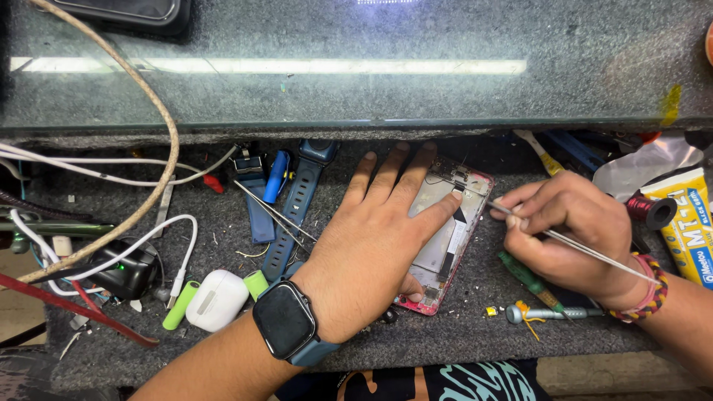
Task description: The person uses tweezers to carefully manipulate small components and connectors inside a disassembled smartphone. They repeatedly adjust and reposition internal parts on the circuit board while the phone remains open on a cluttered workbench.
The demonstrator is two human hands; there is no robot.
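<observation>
**Opened phone pinned under one hand, tweezers in the other**

Nearest the camera, the left forearm wears a dark smartwatch (285, 321) on a blue strap. Just beyond it the left hand (371, 249) lies flat with fingers spread over an opened pink-framed phone (448, 236), pressing it onto the grey counter (460, 334); the index fingertip rests near the phone's upper edge. To the right, the right hand (568, 230), a braided bracelet (645, 289) at its wrist, pinches thin metal tweezers (564, 239) between thumb and fingers, their tip touching the phone's upper right edge. Below that hand lie a green-handled screwdriver (529, 280) and a silver one (546, 314). On the left sit a white earbud case (216, 299), a green cylinder (180, 304) and white cables (111, 256). Farther back, blue watch straps (297, 204) lie under the glass shelf (356, 82).
</observation>
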